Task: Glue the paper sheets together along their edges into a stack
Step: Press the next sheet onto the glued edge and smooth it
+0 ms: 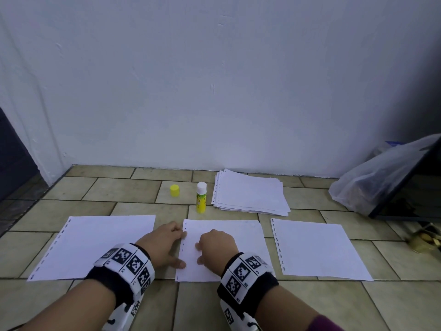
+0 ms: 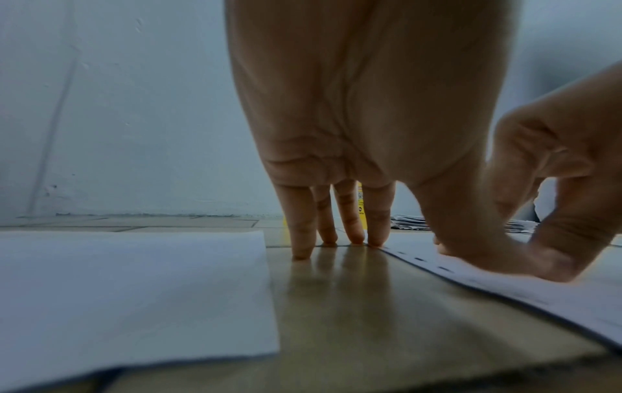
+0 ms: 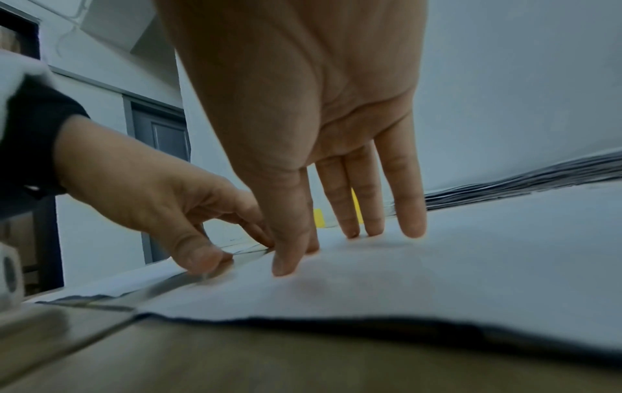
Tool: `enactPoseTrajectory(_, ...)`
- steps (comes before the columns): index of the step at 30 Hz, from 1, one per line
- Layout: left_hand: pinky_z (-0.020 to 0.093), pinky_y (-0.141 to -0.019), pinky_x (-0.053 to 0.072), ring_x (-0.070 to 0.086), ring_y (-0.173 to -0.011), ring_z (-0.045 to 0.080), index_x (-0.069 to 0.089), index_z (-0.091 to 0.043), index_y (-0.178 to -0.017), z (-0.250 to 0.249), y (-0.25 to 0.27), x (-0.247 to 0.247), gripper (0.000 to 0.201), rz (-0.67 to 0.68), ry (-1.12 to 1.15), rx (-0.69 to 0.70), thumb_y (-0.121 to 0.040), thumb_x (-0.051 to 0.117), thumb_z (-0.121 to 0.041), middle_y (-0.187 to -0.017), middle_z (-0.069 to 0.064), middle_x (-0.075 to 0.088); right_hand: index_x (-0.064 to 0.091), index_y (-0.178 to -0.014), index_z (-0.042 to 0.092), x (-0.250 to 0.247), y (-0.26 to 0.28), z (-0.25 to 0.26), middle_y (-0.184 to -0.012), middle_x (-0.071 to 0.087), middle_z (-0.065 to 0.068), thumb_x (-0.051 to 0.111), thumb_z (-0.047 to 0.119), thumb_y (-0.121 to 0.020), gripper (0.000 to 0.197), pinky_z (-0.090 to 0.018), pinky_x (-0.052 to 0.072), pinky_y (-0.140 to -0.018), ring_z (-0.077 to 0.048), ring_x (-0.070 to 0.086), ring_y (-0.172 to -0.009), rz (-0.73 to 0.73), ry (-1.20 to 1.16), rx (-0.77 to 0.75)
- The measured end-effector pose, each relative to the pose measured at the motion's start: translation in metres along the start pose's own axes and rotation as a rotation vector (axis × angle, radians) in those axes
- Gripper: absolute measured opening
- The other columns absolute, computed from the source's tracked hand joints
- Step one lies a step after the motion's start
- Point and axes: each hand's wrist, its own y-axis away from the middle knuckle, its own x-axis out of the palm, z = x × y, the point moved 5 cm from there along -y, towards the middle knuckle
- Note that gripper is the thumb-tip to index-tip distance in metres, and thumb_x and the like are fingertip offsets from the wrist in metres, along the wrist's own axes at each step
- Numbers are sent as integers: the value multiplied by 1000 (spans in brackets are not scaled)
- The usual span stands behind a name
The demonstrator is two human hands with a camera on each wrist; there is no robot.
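Three white punched sheets lie side by side on the tiled floor: a left sheet [image 1: 90, 244] [image 2: 134, 292], a middle sheet [image 1: 238, 249] [image 2: 505, 287] [image 3: 437, 266] and a right sheet [image 1: 317, 252]. My left hand [image 1: 164, 243] [image 2: 336, 133] stands on straight fingertips [image 2: 350, 236] at the middle sheet's punched left edge, its thumb on that edge. My right hand [image 1: 217, 242] [image 3: 350, 212] presses flat fingertips [image 3: 410, 226] onto the same sheet. An uncapped glue stick [image 1: 201, 198] stands behind, with its yellow cap [image 1: 174, 190] to its left.
A loose pile of spare sheets [image 1: 250, 194] lies by the white wall. A plastic bag [image 1: 367, 180] and a dark slanted panel [image 1: 410, 177] fill the right corner, with a brassy object [image 1: 424, 240] below them. A dark door [image 1: 14, 163] is at far left.
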Motion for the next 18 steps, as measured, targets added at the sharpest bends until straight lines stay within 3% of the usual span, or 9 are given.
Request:
enactPoseTrajectory(4,28,-108,36,33,-134,12,26,-22,-150,-3,-1,1,89,-19,-50,-14,-79,73,-47,-148,-7,24,58,-123,6,-1,1,4,-121,58,-15,59,18,-92,33,-36,46,-88,-31,57,-110,-28,20,-23)
enactPoseTrajectory(8,32,-114,30,20,-144,14,18,-18,-153,-4,-2,-1,98,-33,-72,-1,-78,74,-47,-159,-6,5,44,-126,2,2,3,13,-129,43,-18,51,9,-92,35,-39,42,-87,-33,41,-120,-69,15,-67)
enactPoseTrajectory(11,31,-113,29,19,-143,12,16,-17,-152,-4,-4,0,101,-35,-116,-20,-75,75,-49,-157,-6,18,24,-144,6,11,-1,21,-147,25,-14,57,14,-90,64,-47,34,-103,-30,26,-135,-28,-26,-117)
enactPoseTrajectory(14,32,-109,35,23,-139,12,25,-21,-147,-4,-6,4,98,-42,-155,-21,-70,77,-53,-152,-7,26,12,-151,12,18,-5,17,-159,8,-7,56,16,-91,74,-55,19,-114,-24,8,-146,54,-63,-131)
enactPoseTrajectory(16,32,-111,33,21,-141,13,24,-22,-147,-3,-7,5,97,-34,-161,-19,-72,76,-53,-154,-7,22,11,-152,15,21,-5,10,-160,2,-5,55,22,-93,74,-54,14,-116,-21,2,-147,74,-113,-139)
enactPoseTrajectory(18,32,-112,32,20,-141,13,21,-21,-149,-2,-8,5,100,-31,-158,-13,-71,76,-54,-156,-6,19,8,-152,15,24,-4,4,-160,-3,-6,61,40,-89,86,-50,11,-117,-22,-1,-148,90,-147,-122)
